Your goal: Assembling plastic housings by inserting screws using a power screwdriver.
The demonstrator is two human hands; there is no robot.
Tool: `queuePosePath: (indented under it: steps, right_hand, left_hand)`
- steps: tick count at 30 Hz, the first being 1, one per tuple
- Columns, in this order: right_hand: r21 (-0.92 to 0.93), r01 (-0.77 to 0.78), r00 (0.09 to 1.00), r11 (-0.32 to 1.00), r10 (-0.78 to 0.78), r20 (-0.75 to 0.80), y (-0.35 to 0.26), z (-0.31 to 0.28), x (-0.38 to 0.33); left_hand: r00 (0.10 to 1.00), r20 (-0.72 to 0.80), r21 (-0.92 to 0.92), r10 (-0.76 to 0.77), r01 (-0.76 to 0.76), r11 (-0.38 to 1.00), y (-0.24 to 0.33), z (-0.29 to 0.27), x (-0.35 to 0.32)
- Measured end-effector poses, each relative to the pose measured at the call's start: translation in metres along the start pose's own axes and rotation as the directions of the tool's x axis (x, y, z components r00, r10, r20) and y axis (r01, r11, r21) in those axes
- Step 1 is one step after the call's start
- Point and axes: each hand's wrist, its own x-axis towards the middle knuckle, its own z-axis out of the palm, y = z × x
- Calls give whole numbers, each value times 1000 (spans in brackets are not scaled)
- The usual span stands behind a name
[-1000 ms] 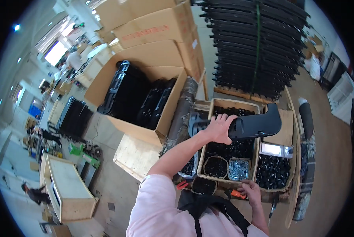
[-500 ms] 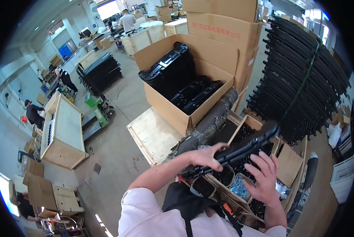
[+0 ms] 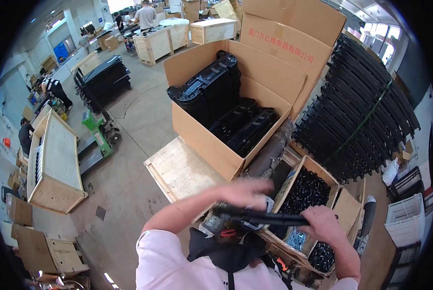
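Note:
My right hand (image 3: 322,223) is closed around the right end of a long black plastic part (image 3: 279,218), which lies nearly level in front of my chest. My left hand (image 3: 245,194) is just above the part's left end, fingers stretched out and smeared by motion. Whether it touches the part is hard to tell. Below and beyond the part is a wooden parts box (image 3: 337,179) with small black pieces (image 3: 313,187), silver-blue screws (image 3: 296,239) and more black pieces (image 3: 321,256). A red-handled tool (image 3: 228,233) lies close to my apron.
A large open carton (image 3: 202,145) ahead holds black plastic panels (image 3: 211,82). A wrapped roll (image 3: 269,154) lies beside it. Stacked black parts (image 3: 361,111) rise at the right. A wooden crate (image 3: 57,169), green pallet jack (image 3: 98,142) and several people are farther left.
The black part has swung from a steep slant to nearly level and lower. My left hand has let go and risen off it; my right hand has closed on its right end.

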Motion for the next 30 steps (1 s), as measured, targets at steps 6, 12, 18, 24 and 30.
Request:
queuePosePath:
  steps: [6, 12, 18, 24, 30]
  right_hand:
    - [681, -509, 757, 526, 651, 64, 12, 25, 37]
    - [975, -178, 669, -135, 710, 220, 24, 76, 153]
    - [968, 8, 640, -250, 745, 187, 66, 121, 275]
    - [991, -101, 465, -92, 876, 128, 92, 108, 336]
    - [989, -60, 421, -135, 895, 147, 119, 140, 402]
  left_hand:
    - [30, -929, -335, -369, -497, 801, -48, -199, -94]
    - [28, -600, -777, -799, -258, 574, -246, -83, -217]
    - [-109, -746, -541, -657, 675, 501, -322, 160, -327]
    - [-215, -241, -874, -946, 473, 115, -319, 184, -424]
    - [-326, -96, -960, -940, 280, 1, -332, 162, -465]
